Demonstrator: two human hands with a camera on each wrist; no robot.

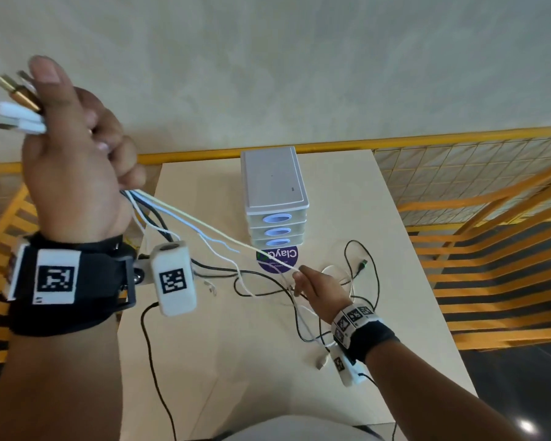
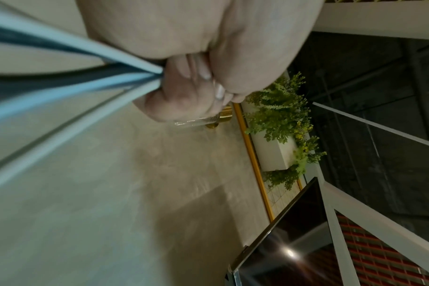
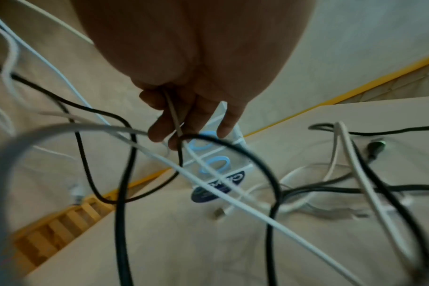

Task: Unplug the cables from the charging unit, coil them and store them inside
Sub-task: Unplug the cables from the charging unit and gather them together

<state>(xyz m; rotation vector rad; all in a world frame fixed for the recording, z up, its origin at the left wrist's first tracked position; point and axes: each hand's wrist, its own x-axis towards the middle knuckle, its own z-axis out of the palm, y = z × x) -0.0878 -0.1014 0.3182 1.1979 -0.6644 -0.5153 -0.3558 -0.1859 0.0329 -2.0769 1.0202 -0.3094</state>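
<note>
Left hand (image 1: 74, 160) is gripping the unplugged USB plugs (image 1: 12, 105), upper left.
Right hand (image 1: 318, 289) is pinching one white cable (image 1: 223, 235); coiling and storing in the drawer unit (image 1: 274, 192) are remaining.

A: Arms bare, no sleeves in the head view. Left hand (image 1: 77, 148), right hand (image 1: 318, 288).

B: Noted. Worn on the left wrist?

A: Wide black band (image 1: 67, 281) carrying a white tag with a black square-pattern marker. A black bracket at its inner side carries a white rounded camera pod (image 1: 174, 278), marker on its face, dark lens on top.

B: Cable?

A: Thin black lead (image 1: 153, 370) runs from under the pod towards the body.

B: Right wrist?

A: Black band (image 1: 371, 340), with a strip of small white tags (image 1: 352, 318) with black markers along its hand-side edge. White pod (image 1: 344, 367) below it, one marker showing, thin black lead at its end.
</note>
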